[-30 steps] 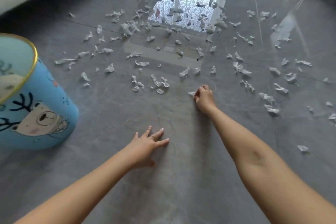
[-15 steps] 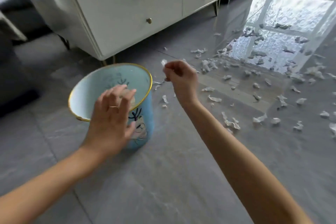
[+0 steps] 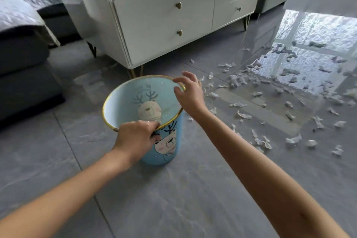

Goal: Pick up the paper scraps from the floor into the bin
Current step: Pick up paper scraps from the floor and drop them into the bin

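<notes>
left grip [image 3: 135,135] curls round the near rim of the bin [image 3: 123,102] – likely to steady it. right grip [image 3: 190,92] hangs over the far rim, fingers spread and empty, placed for a drop. scraps [image 3: 242,115] – small, white, crumpled – litter the floor [image 3: 173,199] right of it, most not yet binned.

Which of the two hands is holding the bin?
The left hand: it grips the near rim of the blue bin. The right hand hangs open over the far rim, holding nothing.
</notes>
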The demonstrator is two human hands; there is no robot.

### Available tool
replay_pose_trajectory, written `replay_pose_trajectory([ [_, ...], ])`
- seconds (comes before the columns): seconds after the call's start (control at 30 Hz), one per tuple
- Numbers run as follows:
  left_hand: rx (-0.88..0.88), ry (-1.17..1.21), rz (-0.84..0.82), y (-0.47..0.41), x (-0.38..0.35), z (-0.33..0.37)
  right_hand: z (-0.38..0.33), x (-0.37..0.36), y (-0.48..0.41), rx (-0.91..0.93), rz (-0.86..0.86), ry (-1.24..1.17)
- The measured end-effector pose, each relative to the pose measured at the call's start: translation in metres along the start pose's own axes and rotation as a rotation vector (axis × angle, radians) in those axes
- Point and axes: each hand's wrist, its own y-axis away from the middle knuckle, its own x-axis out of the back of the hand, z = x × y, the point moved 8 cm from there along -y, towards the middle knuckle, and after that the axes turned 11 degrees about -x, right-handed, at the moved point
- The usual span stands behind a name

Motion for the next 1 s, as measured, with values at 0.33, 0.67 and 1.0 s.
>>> replay_pose_trajectory([
  [0.33, -0.454, 0.055, 0.105, -0.022, 0.048, 0.124, 0.118, 0.133, 0.056, -0.404, 0.156, -0.543],
  [0.67, -0.879, 0.221, 0.180, -0.045, 0.062, 0.313, 0.318, 0.317, 0.309, -0.876, 0.783, -0.064],
  [1.0, -1.116, 0.409, 0.141, -0.013, 0.060, 0.422, 0.402, 0.305, 0.465, -1.232, 0.524, 0.354],
])
